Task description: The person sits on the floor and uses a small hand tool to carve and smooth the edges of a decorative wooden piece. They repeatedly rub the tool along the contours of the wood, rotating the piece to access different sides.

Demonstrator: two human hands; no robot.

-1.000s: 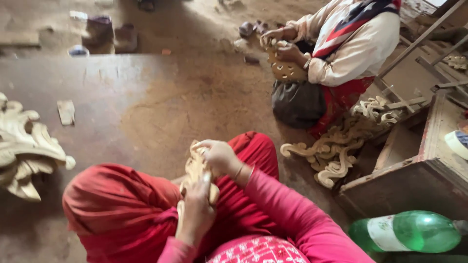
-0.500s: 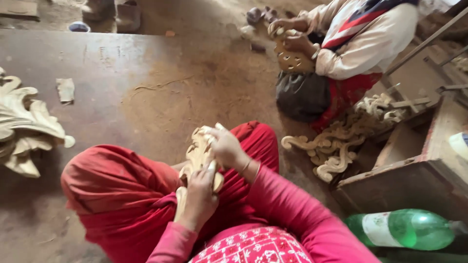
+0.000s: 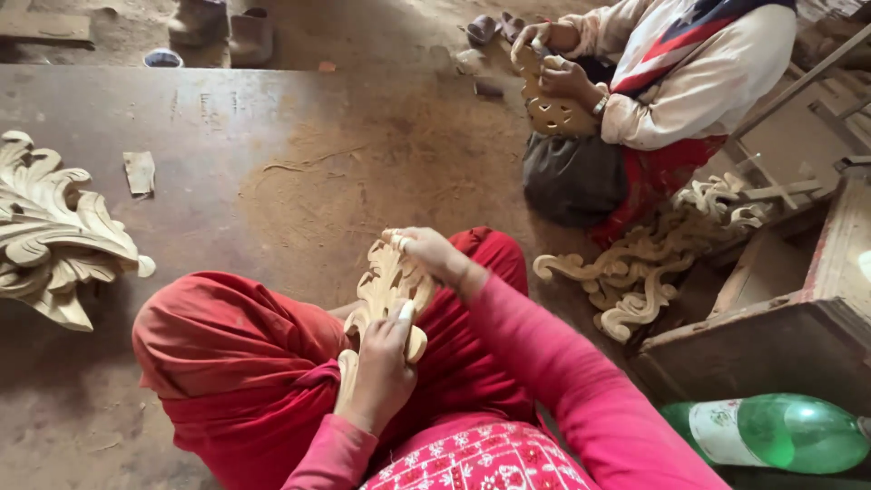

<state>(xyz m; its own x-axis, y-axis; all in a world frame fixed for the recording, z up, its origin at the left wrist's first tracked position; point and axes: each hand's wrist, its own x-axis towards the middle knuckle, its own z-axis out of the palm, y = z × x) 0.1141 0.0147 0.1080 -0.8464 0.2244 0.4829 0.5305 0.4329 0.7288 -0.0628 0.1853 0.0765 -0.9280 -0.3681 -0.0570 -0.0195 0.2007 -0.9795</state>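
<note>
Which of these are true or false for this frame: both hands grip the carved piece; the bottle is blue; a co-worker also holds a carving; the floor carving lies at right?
1. Both the left hand and right hand grip the carved wooden piece. True.
2. The plastic bottle is blue. False: it is green.
3. A co-worker's hands hold another carving. True.
4. The large leaf carving lies at the right edge. False: it lies at the left edge.
</note>
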